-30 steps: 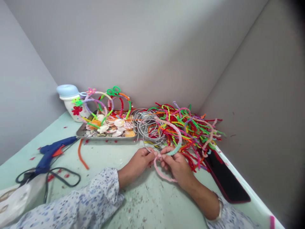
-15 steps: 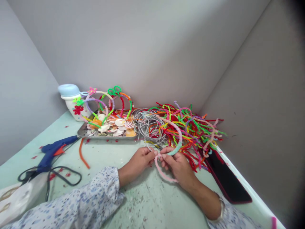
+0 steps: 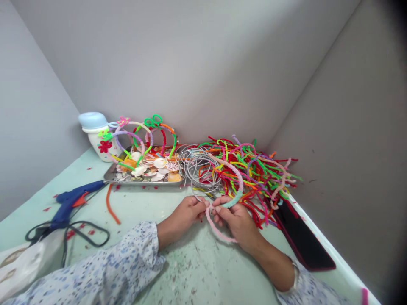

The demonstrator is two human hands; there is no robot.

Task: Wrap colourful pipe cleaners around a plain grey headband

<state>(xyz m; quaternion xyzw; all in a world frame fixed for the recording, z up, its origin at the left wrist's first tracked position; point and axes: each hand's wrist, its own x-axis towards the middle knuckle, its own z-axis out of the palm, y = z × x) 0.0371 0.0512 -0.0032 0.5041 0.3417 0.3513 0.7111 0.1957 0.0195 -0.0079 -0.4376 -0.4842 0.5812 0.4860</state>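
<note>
Over the middle of the table my two hands almost meet. A pink pipe cleaner (image 3: pixel 219 234) hangs in a curve below my fingers, and its upper end is pinched by my left hand (image 3: pixel 190 212), which is closed. My right hand (image 3: pixel 233 218), closed too, grips a curved headband (image 3: pixel 238 180) wrapped in pale pink and light blue fuzzy stems. The headband arches up and away from that hand. Where pipe cleaner and band come together, my fingertips partly hide them.
Behind my hands lie a coil of grey wire (image 3: pixel 203 171) and a heap of coloured pipe cleaners (image 3: pixel 254 169). A metal tray (image 3: pixel 146 183) holds shells and finished headbands. Left are a blue glue gun (image 3: pixel 68 201) and a white bottle (image 3: pixel 95 144); right, a black phone-like slab (image 3: pixel 305 237).
Almost nothing differs. Both hands keep their place and grip, with only a very slight shift at the fingertips.
</note>
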